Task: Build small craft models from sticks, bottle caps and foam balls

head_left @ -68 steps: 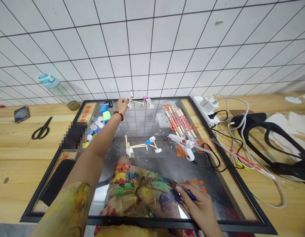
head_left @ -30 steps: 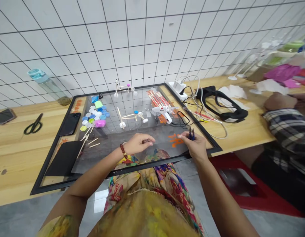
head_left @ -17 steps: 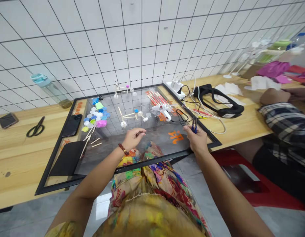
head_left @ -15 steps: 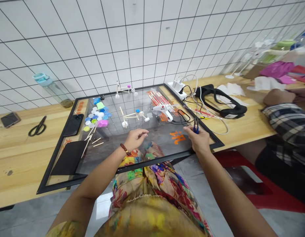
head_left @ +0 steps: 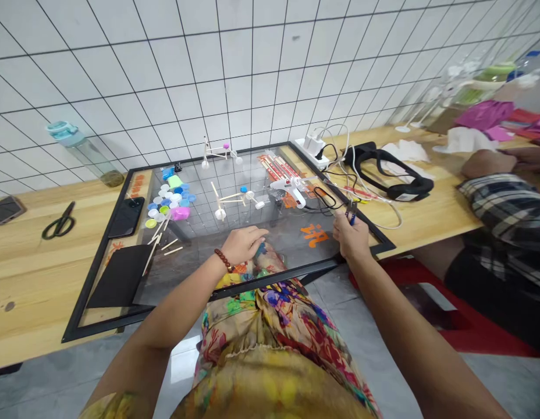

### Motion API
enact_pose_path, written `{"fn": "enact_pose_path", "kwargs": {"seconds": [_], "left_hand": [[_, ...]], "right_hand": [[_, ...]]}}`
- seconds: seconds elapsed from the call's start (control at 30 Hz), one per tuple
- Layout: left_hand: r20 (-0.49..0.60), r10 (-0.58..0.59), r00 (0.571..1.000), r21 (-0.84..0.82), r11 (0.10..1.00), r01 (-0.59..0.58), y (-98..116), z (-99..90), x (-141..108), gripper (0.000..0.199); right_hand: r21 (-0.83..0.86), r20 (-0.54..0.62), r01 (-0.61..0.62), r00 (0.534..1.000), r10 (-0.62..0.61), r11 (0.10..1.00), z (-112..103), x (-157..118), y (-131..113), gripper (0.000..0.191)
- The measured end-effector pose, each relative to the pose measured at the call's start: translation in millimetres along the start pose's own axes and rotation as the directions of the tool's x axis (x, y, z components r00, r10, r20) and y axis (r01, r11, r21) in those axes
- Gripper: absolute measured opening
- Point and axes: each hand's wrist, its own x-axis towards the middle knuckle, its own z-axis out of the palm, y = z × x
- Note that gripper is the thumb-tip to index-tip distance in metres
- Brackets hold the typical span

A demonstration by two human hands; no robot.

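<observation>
My right hand is closed round blue-handled pliers, whose dark jaws point up and away near the right edge of the glass board. On the board's near part lies my left hand, fingers extended and nothing visible in them. Beyond it stands a small stick frame with bottle-cap wheels, and a similar stick frame sits farther back. A white glue gun rests to the right of the nearer frame. Loose wooden sticks and several coloured bottle caps are on the left.
A phone and a black sheet lie on the board's left side. Scissors and a water bottle are farther left. Cables run from a power strip beside a black headset. Another person's checked sleeve is at right.
My right hand has turned slightly, and the pliers tilt more to the right and sit lower behind the fingers. My left hand's fingers have straightened somewhat. The view has shifted a little.
</observation>
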Motion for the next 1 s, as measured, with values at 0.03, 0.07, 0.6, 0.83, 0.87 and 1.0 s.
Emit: {"fn": "enact_pose_path", "kwargs": {"seconds": [0.03,0.07,0.6,0.83,0.87,1.0], "left_hand": [[0.000,-0.010,1.000,0.007,1.000,0.010,-0.3,-0.5,0.2,0.034],[0.001,-0.020,1.000,0.011,1.000,0.020,-0.4,-0.9,0.4,0.034],[0.035,-0.109,0.993,-0.022,0.994,0.110,1.0,2.4,4.7,0.029],[0.111,-0.125,0.986,0.026,0.992,0.123,5.5,1.8,7.8,0.031],[0.127,-0.127,0.984,0.038,0.992,0.124,6.3,1.8,8.7,0.032],[0.192,-0.145,0.971,0.087,0.988,0.131,8.6,1.7,12.9,0.033]], "right_hand": [[-0.005,-0.013,0.008,1.000,-0.008,1.000,0.2,0.9,1.9,0.049],[-0.013,-0.024,0.013,1.000,-0.013,1.000,0.2,1.8,3.6,0.046],[-0.465,0.156,0.183,0.980,-0.123,0.866,1.9,-7.7,-1.5,0.039],[-0.685,0.647,0.683,0.730,-0.219,0.254,34.1,-39.1,-28.6,0.041],[-0.711,0.597,0.654,0.755,-0.270,0.257,36.3,-35.8,-31.2,0.039],[-0.762,0.166,0.383,0.895,-0.414,0.522,39.1,2.6,-28.5,0.036]]}}
